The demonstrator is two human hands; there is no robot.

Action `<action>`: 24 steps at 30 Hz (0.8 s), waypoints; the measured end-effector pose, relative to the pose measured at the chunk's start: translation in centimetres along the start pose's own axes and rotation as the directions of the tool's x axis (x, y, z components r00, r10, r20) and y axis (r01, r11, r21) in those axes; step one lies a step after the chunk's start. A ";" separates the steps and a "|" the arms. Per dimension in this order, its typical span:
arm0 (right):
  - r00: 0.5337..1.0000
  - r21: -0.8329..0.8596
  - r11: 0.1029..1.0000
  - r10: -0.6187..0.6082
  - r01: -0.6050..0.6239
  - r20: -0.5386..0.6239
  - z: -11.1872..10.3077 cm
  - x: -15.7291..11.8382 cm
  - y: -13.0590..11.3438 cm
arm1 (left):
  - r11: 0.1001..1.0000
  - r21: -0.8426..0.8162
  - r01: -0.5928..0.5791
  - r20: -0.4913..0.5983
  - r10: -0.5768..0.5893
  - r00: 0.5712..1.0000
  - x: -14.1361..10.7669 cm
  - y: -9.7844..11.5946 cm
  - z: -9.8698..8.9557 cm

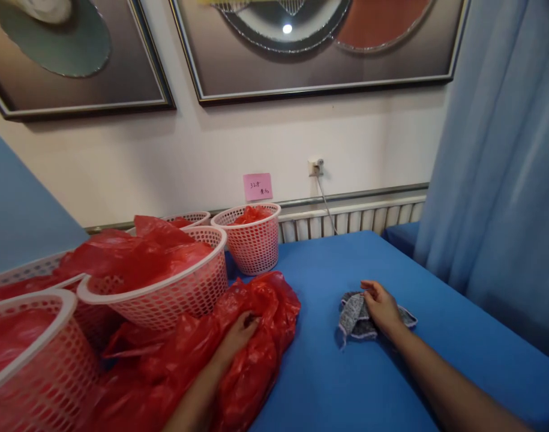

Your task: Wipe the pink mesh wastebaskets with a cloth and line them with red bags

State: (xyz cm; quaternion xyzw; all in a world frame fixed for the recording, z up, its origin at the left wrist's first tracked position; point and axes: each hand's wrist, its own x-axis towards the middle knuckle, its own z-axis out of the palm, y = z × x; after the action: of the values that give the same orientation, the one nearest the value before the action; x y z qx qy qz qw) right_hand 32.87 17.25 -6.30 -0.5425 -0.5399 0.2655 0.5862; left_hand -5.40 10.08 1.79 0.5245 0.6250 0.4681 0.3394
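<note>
My left hand (243,330) rests among the folds of a large red plastic bag (256,384), its fingers curled on the film. The crumpled bag spreads over the blue surface in front of the baskets. To the right, my right hand (381,307) grips a small grey speckled cloth (357,315) with pale edging. Thumb and fingers are closed at the top of the cloth, which lies bunched on the blue covering (321,366). Part of the cloth is hidden behind the hand.
White lattice baskets lined with red plastic fill the left: a near basket (35,360), a middle basket (184,294) and a far basket (256,240). A pink note (258,186), socket (316,168) with cord and radiator (359,218) are behind. A blue curtain (503,180) hangs right.
</note>
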 end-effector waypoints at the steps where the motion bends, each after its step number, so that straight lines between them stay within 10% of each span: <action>1: 1.000 0.006 1.000 0.006 -0.006 0.015 -0.3 0.1 0.2 | 0.999 0.042 -0.008 0.030 0.006 1.000 -0.2 0.9 -0.1; 8: 0.990 0.063 0.997 -0.051 0.043 0.133 0.5 -1.3 -1.6 | 0.950 0.278 -0.140 0.088 0.120 0.989 -2.2 8.9 -0.8; 13: 0.989 0.079 0.987 -0.143 0.139 0.048 0.2 -1.9 -5.5 | 0.898 0.311 -0.311 0.187 0.263 0.947 -3.9 14.1 3.8; 18: 0.909 0.241 0.879 -0.383 0.413 -0.163 -0.5 -0.2 -13.9 | 0.905 -0.090 -0.415 0.030 0.419 0.907 -4.8 17.9 8.7; 24: 0.859 0.577 0.636 -0.398 0.512 -0.323 -2.5 0.5 -22.1 | 0.667 -0.559 -0.492 -0.294 0.395 0.870 -3.7 19.2 8.4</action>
State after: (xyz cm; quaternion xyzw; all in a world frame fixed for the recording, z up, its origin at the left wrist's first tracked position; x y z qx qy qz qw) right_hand 29.26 10.85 14.69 -0.1728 -0.4835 0.2315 0.8263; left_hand 9.56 8.60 16.83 0.4839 0.3129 0.7520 0.3200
